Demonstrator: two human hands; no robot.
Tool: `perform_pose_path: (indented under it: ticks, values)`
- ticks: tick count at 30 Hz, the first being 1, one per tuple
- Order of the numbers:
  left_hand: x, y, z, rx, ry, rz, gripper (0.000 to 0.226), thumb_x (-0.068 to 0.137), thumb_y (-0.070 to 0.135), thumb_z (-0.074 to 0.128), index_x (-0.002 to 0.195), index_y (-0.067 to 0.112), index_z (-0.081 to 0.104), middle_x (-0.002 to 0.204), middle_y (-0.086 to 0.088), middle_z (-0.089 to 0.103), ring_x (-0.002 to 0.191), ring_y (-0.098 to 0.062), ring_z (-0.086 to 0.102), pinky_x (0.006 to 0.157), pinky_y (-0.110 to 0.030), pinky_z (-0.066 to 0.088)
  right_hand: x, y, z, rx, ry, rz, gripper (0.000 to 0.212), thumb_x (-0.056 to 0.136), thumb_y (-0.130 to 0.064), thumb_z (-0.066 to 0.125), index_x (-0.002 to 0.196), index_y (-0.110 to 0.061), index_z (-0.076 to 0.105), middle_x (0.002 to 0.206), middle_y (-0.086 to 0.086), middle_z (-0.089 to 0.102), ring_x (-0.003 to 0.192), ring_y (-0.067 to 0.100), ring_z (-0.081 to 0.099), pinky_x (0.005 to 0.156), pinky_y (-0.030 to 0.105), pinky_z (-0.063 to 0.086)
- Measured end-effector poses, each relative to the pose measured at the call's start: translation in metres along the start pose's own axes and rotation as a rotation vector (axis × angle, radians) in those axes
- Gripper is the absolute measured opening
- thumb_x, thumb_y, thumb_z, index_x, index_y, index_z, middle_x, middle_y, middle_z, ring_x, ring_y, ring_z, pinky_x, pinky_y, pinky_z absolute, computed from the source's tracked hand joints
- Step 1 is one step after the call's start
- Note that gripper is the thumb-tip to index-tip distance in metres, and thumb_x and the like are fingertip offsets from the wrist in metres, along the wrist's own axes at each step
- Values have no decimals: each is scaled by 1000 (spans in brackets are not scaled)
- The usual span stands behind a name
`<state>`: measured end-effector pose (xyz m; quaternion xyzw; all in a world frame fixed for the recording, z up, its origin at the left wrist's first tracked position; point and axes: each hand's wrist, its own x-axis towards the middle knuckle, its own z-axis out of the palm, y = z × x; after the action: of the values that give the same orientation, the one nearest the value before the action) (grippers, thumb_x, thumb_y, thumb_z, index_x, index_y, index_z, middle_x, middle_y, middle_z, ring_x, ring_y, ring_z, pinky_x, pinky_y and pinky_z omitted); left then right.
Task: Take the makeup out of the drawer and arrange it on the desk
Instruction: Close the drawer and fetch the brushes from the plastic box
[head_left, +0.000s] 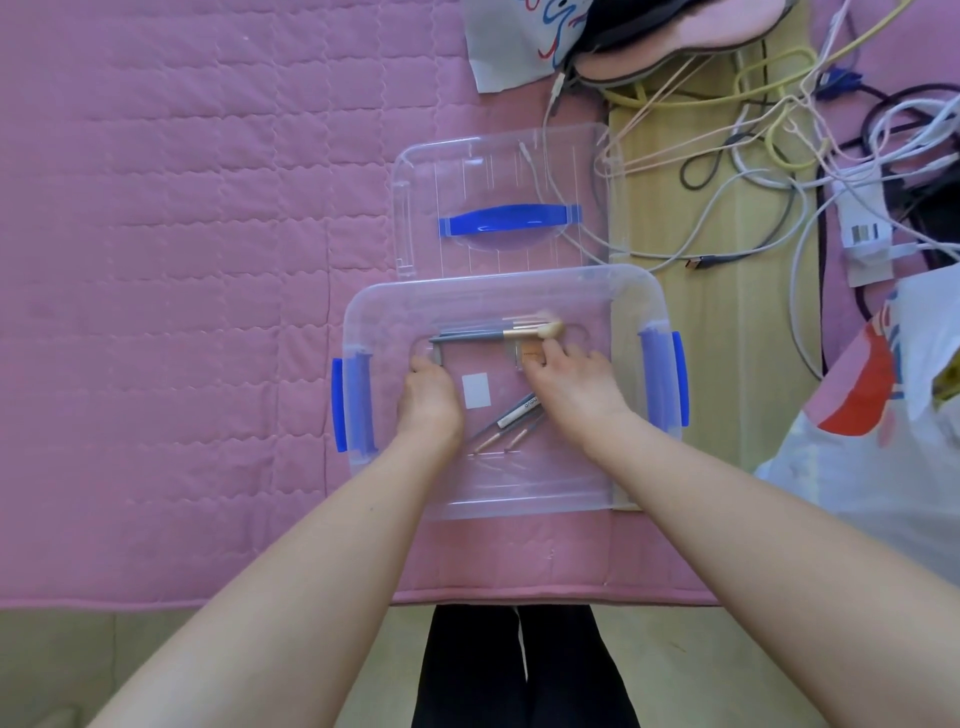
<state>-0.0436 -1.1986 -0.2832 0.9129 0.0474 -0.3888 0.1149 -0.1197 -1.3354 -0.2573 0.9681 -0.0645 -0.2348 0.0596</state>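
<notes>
A clear plastic box (631, 291) with blue side latches sits on a pink quilted mat. Both my hands are inside it. Several grey-handled makeup brushes (483, 335) with gold ferrules lie along its far side. My left hand (428, 397) curls its fingers on a small grey item (436, 356) by the brush handles' left ends. My right hand (571, 382) pinches a small clear and gold tube (525, 355) just below the brush heads. Several thin makeup pencils (511, 418) lie slanted between my wrists, next to a white label (476, 391) on the box floor.
The box's clear lid (415, 176) with a blue handle lies just beyond the box. A tangle of cables (769, 130) and a power strip cover the floor at right. A white plastic bag (893, 415) lies at right. Pink mat (166, 260) spreads to the left.
</notes>
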Motion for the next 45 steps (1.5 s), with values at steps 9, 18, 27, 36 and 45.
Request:
perform_pose_path:
  ticks: [9,18,27,36,45]
  values:
    - [3,-1,-3,19,-48,-36,49,95,-6,29,143,5,30,124,-24,55,111,-41,55,89,-45,45,1,-1,15,158,-123,-65,32,92,-6,37,117,-5,57,124,15,51,111,32,51,87,39,39]
    - [-12,3,-7,56,-77,27,32,90,24,52,114,4,53,110,-19,62,97,-40,61,78,-39,52,-6,-1,7,221,-146,-35,40,87,-1,47,127,-7,43,118,12,50,101,35,58,76,39,43]
    - [-17,1,-11,92,-126,39,33,91,36,49,109,10,58,107,-16,62,96,-37,60,78,-37,50,0,10,-6,302,-217,-131,26,101,-14,36,126,-13,43,122,16,47,97,38,61,65,39,42]
    - [-14,-1,-15,-55,-172,37,32,88,33,50,97,5,61,96,-15,68,90,-35,64,83,-41,54,12,13,-17,313,-181,-91,31,97,-10,39,128,-11,38,126,22,46,94,39,61,61,38,39]
    - [-10,3,-12,-207,-143,134,22,92,24,46,72,13,48,92,-23,66,81,-38,62,72,-38,50,24,20,-12,343,-210,27,39,90,1,46,127,-8,39,118,17,55,104,35,56,65,36,37]
